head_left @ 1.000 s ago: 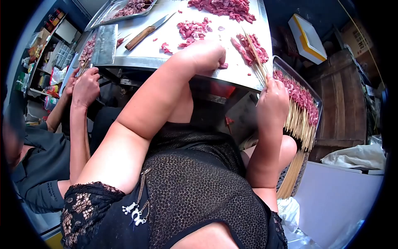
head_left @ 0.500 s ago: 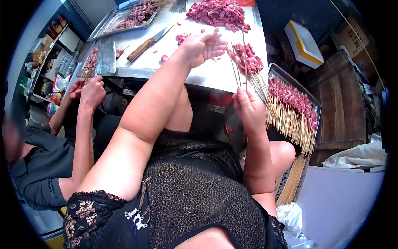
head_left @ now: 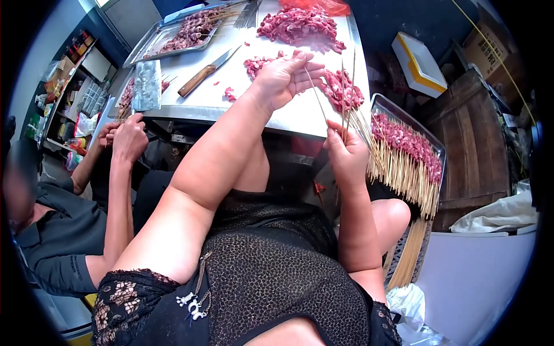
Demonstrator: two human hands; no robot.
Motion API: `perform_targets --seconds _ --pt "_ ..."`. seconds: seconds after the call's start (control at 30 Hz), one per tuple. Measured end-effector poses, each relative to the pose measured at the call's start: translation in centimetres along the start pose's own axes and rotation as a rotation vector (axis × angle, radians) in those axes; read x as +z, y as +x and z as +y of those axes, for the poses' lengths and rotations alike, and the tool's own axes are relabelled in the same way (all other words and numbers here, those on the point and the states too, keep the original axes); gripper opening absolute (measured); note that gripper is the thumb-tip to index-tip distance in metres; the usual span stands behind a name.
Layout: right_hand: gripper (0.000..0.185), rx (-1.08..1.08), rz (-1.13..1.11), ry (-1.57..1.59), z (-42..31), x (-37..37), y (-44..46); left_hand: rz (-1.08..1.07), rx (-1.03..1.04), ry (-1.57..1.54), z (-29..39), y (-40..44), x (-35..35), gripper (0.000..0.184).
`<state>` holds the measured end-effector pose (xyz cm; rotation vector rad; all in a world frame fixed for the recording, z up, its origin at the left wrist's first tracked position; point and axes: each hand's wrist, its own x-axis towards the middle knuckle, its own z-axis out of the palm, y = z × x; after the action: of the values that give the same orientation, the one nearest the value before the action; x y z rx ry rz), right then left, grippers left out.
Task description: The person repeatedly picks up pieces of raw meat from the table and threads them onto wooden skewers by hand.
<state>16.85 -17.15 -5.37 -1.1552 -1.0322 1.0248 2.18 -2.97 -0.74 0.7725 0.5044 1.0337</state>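
Observation:
My left hand (head_left: 287,79) is over the table, palm turned up and fingers stretched out, with no meat visible in it. The tip of a thin bamboo skewer (head_left: 317,97) crosses in front of its fingers; whether they touch I cannot tell. My right hand (head_left: 348,154) pinches several skewers near the table's front edge, one leaning left and others upright. Just beyond it lies a heap of meat skewers (head_left: 344,92), handles toward me. Small pieces of raw meat (head_left: 257,66) lie behind my left hand.
A large meat pile (head_left: 300,26) and a wooden-handled knife (head_left: 202,78) lie on the white table (head_left: 190,104). A tray (head_left: 441,151) of skewers stands at right, bare skewers (head_left: 408,254) below. At left, a co-worker's hands (head_left: 128,135) work near a cleaver (head_left: 147,86).
One skewer in my right hand has tilted left, its tip now at my left hand's fingers. My left hand has shifted slightly right and down.

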Motion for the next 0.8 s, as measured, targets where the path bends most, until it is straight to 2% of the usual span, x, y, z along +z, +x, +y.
perform_targets --seconds 0.1,0.17,0.5,0.6,0.67,0.8 --pt "0.021 0.026 0.028 0.010 0.2 0.2 0.3 -0.018 -0.001 0.000 -0.1 -0.1 0.3 0.022" --pt "0.021 0.005 0.026 -0.111 0.0 0.1 0.3 -0.026 -0.004 -0.001 -0.2 -0.1 0.3 0.022" --pt "0.021 -0.016 0.049 -0.102 1.3 0.4 0.8 0.001 0.045 -0.023 -0.7 -0.1 0.8 0.022" --pt "0.021 -0.120 0.084 -0.197 2.0 0.6 1.0 -0.001 0.043 -0.077 -0.9 -0.3 1.0 0.022" --pt "0.021 -0.308 0.121 -0.379 2.1 0.7 1.2 0.002 0.043 -0.115 -1.1 -0.5 1.1 0.021" --pt "0.020 -0.391 0.153 -0.479 2.5 0.5 1.6 0.017 0.021 -0.139 -1.2 -0.6 1.3 0.021"
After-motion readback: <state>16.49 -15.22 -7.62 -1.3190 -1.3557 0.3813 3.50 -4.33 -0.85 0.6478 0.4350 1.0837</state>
